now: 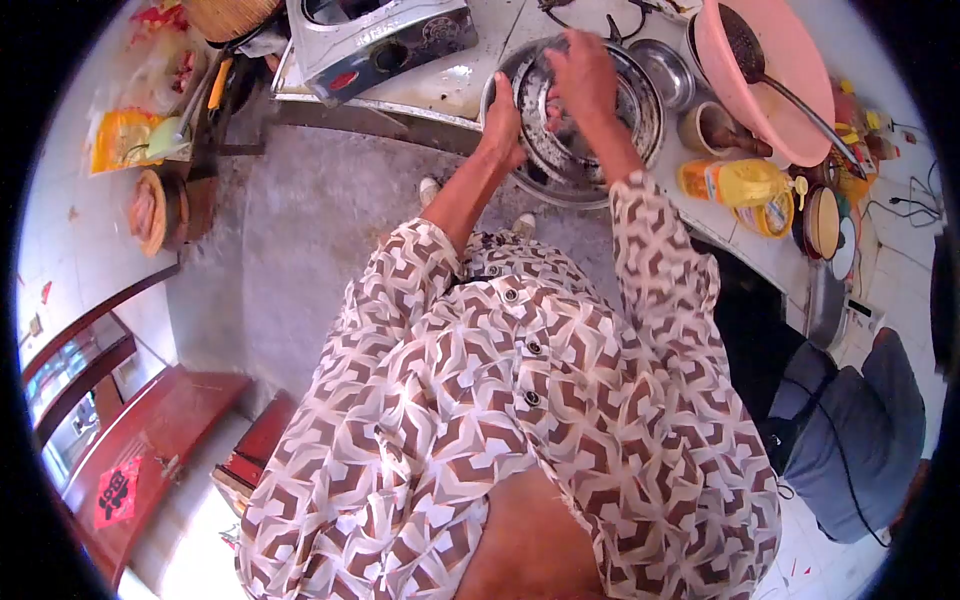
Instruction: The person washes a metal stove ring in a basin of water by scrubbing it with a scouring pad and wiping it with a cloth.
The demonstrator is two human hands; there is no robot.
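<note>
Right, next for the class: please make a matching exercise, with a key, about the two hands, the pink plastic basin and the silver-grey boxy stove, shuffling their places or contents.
1. Left hand
2. Right hand
3. Pink plastic basin
4. Silver-grey boxy stove

A. Has a dark, long-handled utensil with a round head in it
B. At the left edge of the round silver metal basin
C. On the worktop, left of both hands
D. Over the metal basin's interior, blurred

Pairs: 1-B, 2-D, 3-A, 4-C

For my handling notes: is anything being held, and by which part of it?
The left grip seems to hold the metal basin by its left rim. Whether the right grip, blurred over the basin, holds anything cannot be told.
</note>
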